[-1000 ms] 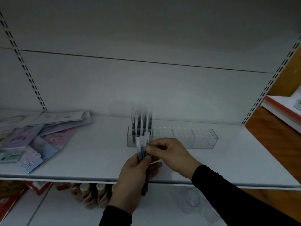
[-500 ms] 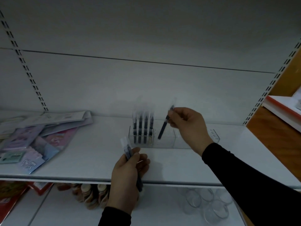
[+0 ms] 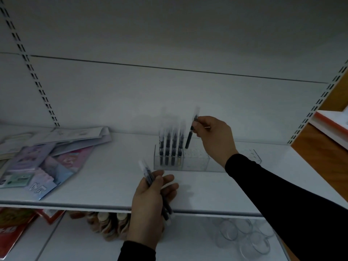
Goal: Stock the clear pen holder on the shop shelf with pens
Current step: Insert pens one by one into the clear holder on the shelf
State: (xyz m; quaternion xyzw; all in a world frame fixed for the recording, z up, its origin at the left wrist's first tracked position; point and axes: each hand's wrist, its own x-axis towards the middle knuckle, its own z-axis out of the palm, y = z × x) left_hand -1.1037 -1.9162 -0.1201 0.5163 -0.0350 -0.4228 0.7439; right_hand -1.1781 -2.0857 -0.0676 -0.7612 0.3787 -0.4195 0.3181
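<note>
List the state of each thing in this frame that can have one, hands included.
Right hand: pinching one pen near its top, tip above the holder, not yet in.
Left hand: grip around a bundle of pens.
Holder: upright on the shelf, partly filled.
Stocked pens: standing upright at the holder's left end.
Packets: lying in a loose, overlapping pile at left.

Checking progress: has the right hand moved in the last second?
Yes. The right hand moved from beside the left hand up over the clear pen holder.
</note>
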